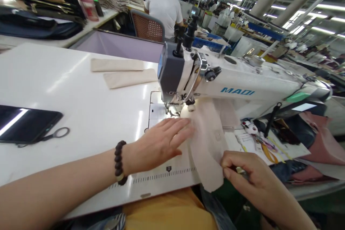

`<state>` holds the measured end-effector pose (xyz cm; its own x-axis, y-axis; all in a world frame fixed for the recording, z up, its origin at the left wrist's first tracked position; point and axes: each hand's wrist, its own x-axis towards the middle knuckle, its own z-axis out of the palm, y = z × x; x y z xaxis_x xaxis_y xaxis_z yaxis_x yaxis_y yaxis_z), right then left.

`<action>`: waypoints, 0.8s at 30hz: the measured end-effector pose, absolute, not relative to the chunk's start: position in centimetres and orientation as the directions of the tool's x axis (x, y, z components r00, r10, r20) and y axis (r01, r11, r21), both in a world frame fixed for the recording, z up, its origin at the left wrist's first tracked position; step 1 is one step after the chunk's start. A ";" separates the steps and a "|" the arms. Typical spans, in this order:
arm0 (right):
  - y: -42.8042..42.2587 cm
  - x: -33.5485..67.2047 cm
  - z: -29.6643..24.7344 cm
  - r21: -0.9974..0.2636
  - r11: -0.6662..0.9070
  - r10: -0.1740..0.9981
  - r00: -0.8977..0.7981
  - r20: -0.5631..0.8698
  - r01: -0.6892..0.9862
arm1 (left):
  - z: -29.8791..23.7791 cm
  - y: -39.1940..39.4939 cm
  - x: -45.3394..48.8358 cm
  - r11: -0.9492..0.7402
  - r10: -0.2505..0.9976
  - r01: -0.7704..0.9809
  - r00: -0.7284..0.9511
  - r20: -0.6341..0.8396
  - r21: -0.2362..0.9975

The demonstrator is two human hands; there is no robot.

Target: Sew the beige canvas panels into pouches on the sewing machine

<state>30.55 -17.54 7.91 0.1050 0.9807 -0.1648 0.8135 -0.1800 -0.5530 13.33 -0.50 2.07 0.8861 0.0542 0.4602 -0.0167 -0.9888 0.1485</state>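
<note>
A pale beige fabric strip [208, 140] runs from under the needle of a white sewing machine [231, 86] toward the table's front edge. My left hand [161, 142], with a dark bead bracelet on the wrist, lies flat with fingers stretched out, pressing the strip's left edge just in front of the presser foot. My right hand [242, 170] is closed in a pinch on the strip's near right edge, close to the table's front edge.
Two more beige fabric pieces [124, 72] lie farther back on the white table [67, 93]. A black phone [25, 124] with a ring loop rests at left. A person in a white shirt [163, 5] sits ahead by stacked material. Papers and small items [258, 138] lie right of the machine.
</note>
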 end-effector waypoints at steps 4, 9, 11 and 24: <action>-17.9 28.2 8.0 -0.617 -0.133 0.981 0.013 -0.195 0.775 | 2.4 -2.4 14.8 -0.974 -0.059 -0.157 0.873 0.484 0.165; -18.7 28.3 7.2 -0.669 -0.033 0.965 -0.151 -0.216 0.743 | 2.3 -3.0 14.2 -0.956 -0.165 -0.255 0.876 0.454 0.145; -19.1 29.5 5.8 -0.565 -0.116 0.991 0.056 -0.123 0.817 | 1.9 -2.7 13.2 -0.958 -0.155 -0.235 0.904 0.398 0.161; -20.6 33.4 -1.6 -0.501 -0.243 0.898 0.388 0.209 0.831 | 2.3 -1.5 8.1 -0.870 0.113 0.036 0.985 0.129 0.491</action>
